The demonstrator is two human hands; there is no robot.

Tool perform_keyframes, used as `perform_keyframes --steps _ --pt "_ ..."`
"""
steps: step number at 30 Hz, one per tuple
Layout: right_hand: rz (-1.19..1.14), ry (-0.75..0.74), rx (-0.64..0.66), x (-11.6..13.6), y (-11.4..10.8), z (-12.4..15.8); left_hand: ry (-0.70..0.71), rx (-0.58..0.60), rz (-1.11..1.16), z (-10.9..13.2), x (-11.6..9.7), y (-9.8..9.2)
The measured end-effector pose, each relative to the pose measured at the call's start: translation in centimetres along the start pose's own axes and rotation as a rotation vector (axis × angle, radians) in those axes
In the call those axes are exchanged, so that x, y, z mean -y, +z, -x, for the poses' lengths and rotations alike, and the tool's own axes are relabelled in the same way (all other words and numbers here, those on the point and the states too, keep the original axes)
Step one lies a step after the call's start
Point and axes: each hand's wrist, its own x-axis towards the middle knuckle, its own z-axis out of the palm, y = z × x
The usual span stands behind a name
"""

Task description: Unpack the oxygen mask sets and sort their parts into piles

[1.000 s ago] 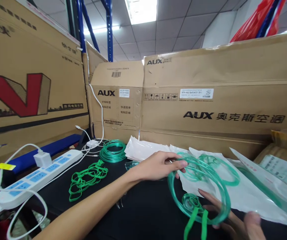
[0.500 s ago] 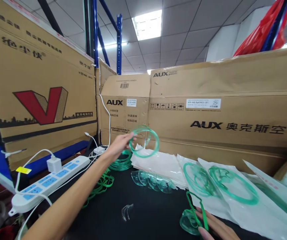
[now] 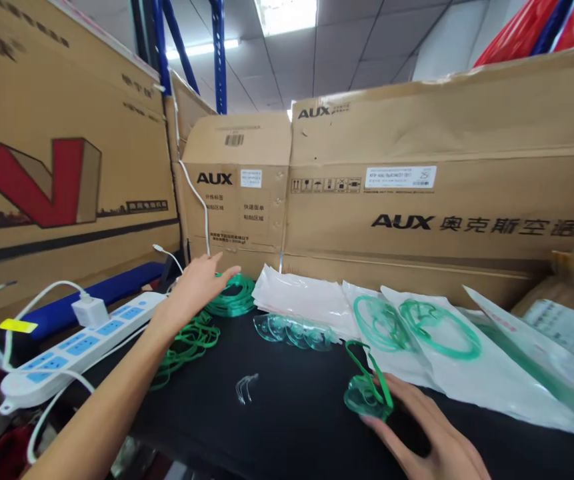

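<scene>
Green-tinted plastic, the mask (image 3: 358, 398) sits at five o'clock, held between thumb and fingers of the right hand (image 3: 419, 420). At eight o'clock the left hand (image 3: 201, 283) hangs splayed by the tubing coil (image 3: 231, 305). A light grip should keep the strap (image 3: 381, 380) untwisted.

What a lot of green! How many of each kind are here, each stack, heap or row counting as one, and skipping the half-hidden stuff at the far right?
Stack of coiled tubing: 1
Heap of straps: 1
Row of clear greenish masks: 1
Tubing loops on white packets: 2
Strapped mask in the right hand: 1
Total: 6
</scene>
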Motion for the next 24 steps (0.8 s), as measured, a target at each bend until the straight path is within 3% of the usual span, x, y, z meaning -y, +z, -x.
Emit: perform_keyframes --steps 3,5,7,10,13,16,20,24 --pt "-0.066 0.220 -0.025 2.3 0.0 -0.4 0.246 0.252 -0.049 3.7 -4.1 0.1" --pt "-0.217 0.379 -0.038 3.6 0.2 -0.8 0.388 0.417 -0.014 6.6 -6.4 1.1" --pt "-0.447 0.493 -0.070 4.8 0.5 -1.2 0.475 0.463 0.019 9.4 -8.0 2.9" --pt "-0.724 0.570 -0.130 6.5 0.5 -1.8 0.479 0.487 0.033 12.2 -9.2 6.0" --pt "-0.830 0.569 -0.150 7.7 0.3 -2.1 0.397 0.492 0.091 12.8 -9.7 7.9" --pt "-0.815 0.619 -0.126 7.8 0.3 -1.9 0.360 0.476 0.178 12.3 -9.6 8.2" --pt "-0.706 0.679 -0.098 6.9 0.6 -0.9 0.483 0.437 0.239 11.8 -8.7 7.9" --pt "-0.671 0.712 -0.045 5.8 0.8 -0.2 0.607 0.515 0.339 11.7 -8.4 8.2"
